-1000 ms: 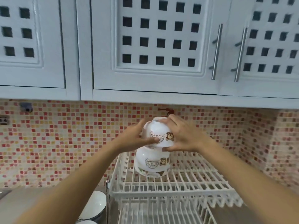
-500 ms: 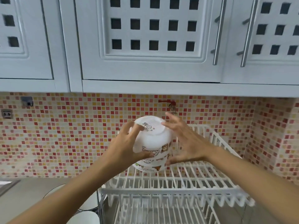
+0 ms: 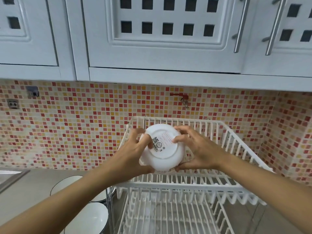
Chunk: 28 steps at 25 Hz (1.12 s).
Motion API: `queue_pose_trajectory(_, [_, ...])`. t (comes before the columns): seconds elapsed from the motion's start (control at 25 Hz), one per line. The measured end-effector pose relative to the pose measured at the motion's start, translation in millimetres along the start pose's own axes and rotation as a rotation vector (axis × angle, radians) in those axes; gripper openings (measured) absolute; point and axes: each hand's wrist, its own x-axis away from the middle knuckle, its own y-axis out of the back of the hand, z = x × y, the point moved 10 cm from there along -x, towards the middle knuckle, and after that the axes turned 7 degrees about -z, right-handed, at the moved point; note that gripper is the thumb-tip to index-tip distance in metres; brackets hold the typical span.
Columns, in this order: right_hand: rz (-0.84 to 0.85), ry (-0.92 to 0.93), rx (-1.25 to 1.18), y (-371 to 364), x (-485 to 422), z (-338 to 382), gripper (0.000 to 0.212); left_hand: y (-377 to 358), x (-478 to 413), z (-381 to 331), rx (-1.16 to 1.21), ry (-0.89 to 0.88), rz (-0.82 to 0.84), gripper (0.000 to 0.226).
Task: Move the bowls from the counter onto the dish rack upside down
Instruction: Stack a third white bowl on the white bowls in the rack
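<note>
A white bowl is turned upside down, its base with a barcode sticker facing me, over the left part of the upper tier of the white dish rack. My left hand grips its left side, thumb under the rim. My right hand holds its right side, fingers on the base and thumb below. A bowl beneath it is hidden, so I cannot tell whether it rests on another. Two more white bowls stand on the counter: one behind my left forearm, one at the bottom left.
The rack's lower tier shows below the upper one. White wall cabinets hang low above the rack. A mosaic backsplash with a red tap stands behind. A sink edge lies at the far left on the grey counter.
The camera tilted down and the rack came more into view. The upturned bowl sank lower over the upper tier, its base now facing me, with both hands still on its sides.
</note>
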Motion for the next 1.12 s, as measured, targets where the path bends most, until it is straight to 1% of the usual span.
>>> queue_pose_trajectory(0.2, [0.041,0.012,0.154,-5.4,1.6,0.1,0.079,-6.9,3.0,-2.4,-0.021,-0.008,0.049,0.061])
queue_pose_trajectory(0.36, [0.051,0.018,0.211,-8.7,1.2,0.2,0.083,-10.6,2.7,0.4,-0.029,0.031,0.096,0.060])
queue_pose_trajectory(0.44, [0.055,0.011,0.225,-7.1,0.7,-2.2,0.088,-10.7,3.3,0.7,-0.033,0.045,0.106,0.065])
queue_pose_trajectory(0.56, [0.042,-0.031,0.200,3.0,1.0,-10.6,0.099,-9.5,5.1,5.3,-0.009,0.074,0.140,0.079])
queue_pose_trajectory(0.64, [0.074,-0.084,0.178,9.1,0.7,-15.7,0.101,-4.9,5.6,7.8,0.000,0.081,0.155,0.086])
queue_pose_trajectory(0.72, [0.078,-0.095,0.164,16.7,-6.4,-11.0,0.101,3.5,5.4,10.5,-0.016,0.096,0.163,0.086])
queue_pose_trajectory(0.8, [0.010,-0.100,0.127,31.0,-24.2,2.0,0.099,22.7,1.0,12.6,-0.060,0.112,0.117,0.073])
queue_pose_trajectory(0.92, [-0.157,-0.144,0.050,55.2,-68.3,28.5,0.083,65.0,-6.5,24.3,-0.059,0.164,-0.021,0.054])
queue_pose_trajectory(1.04, [-0.276,-0.321,-0.110,53.7,-114.1,57.2,0.059,105.0,0.4,64.8,0.012,0.328,-0.173,0.050])
queue_pose_trajectory(1.12, [-0.342,-0.418,-0.250,39.4,-140.0,85.0,0.053,122.7,16.0,102.6,0.085,0.472,-0.274,0.051])
